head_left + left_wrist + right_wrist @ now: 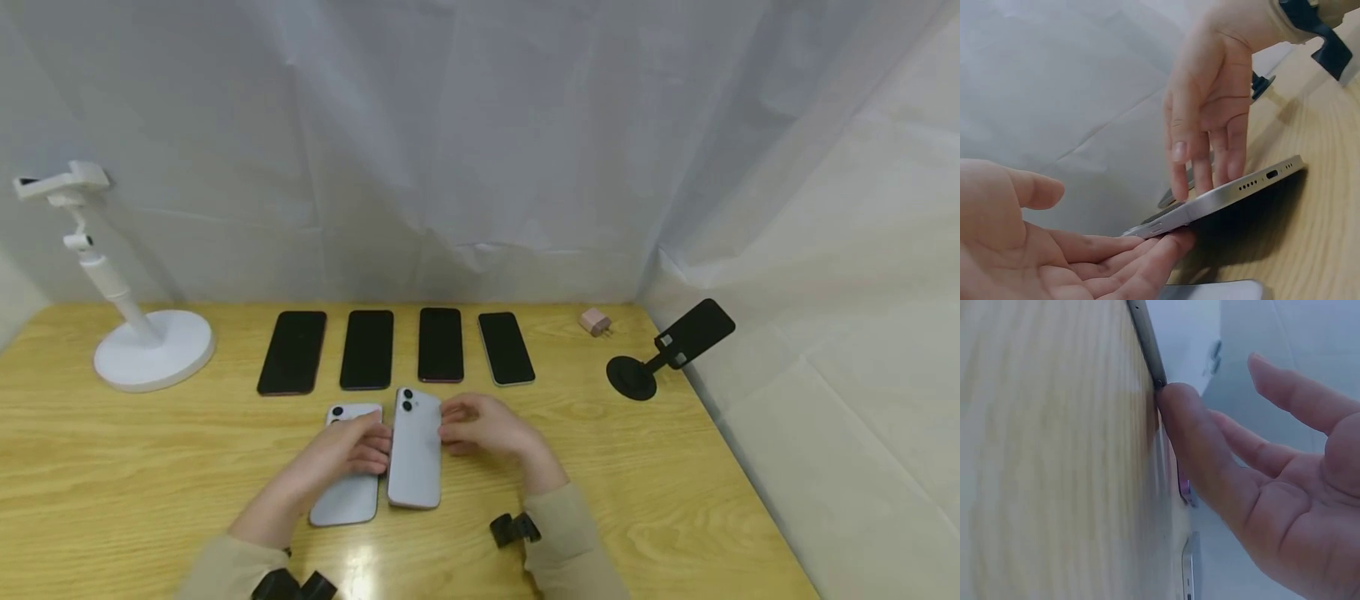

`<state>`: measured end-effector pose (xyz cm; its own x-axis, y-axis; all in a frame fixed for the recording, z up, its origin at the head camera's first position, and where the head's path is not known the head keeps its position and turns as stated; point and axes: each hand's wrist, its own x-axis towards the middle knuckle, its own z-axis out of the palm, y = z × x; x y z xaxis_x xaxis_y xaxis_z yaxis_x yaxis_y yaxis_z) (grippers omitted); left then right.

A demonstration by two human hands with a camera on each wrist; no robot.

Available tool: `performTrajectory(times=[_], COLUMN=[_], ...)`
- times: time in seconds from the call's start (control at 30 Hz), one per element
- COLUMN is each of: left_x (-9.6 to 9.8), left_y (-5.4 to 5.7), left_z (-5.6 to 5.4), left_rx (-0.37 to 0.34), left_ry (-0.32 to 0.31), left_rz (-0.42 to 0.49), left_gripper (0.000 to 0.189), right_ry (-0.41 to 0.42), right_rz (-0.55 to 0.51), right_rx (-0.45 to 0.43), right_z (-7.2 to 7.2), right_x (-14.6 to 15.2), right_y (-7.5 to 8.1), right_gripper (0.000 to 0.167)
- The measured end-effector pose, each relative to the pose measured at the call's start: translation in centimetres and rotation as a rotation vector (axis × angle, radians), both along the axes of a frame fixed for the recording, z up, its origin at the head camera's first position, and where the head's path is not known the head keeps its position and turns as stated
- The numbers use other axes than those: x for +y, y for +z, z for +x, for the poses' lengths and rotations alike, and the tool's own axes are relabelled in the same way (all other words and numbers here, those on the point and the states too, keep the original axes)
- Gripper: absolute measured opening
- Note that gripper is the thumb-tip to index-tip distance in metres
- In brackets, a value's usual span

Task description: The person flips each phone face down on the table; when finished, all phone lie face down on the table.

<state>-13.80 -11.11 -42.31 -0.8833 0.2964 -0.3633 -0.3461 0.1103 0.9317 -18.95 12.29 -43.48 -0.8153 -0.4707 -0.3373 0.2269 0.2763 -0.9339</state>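
Note:
A pale smartphone [417,454] lies back side up before me, its camera lenses at the far end. My left hand [335,452] reaches over a second pale smartphone [347,502]. In the left wrist view, its fingertips [1175,242] are under the near long edge of the first phone [1216,197], which is tilted with that edge off the table. The left thumb stands apart. My right hand [487,427] touches the opposite long edge with its fingertips, its thumb clear of the phone in the right wrist view.
Behind the hands, several dark-screened phones [367,350] lie in a row. A white phone stand [153,350] is at the left; a black stand [632,378] and a pink charger plug [595,321] are at the right. A pale sheet [480,150] hangs behind the wooden table [660,483].

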Motion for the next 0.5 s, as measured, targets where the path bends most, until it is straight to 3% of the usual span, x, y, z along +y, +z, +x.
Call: performTrajectory(times=[0.5], left_x=[1.9], left_y=[-1.1], left_z=[0.3], left_rx=[-0.062], left_ry=[-0.007], left_rz=[0.006], left_gripper=[0.053], right_ry=[0.023], right_rz=[0.1], right_rx=[0.036], right_z=[-0.5], right_x=[2.1], right_y=[0.3], right_gripper=[0.033])
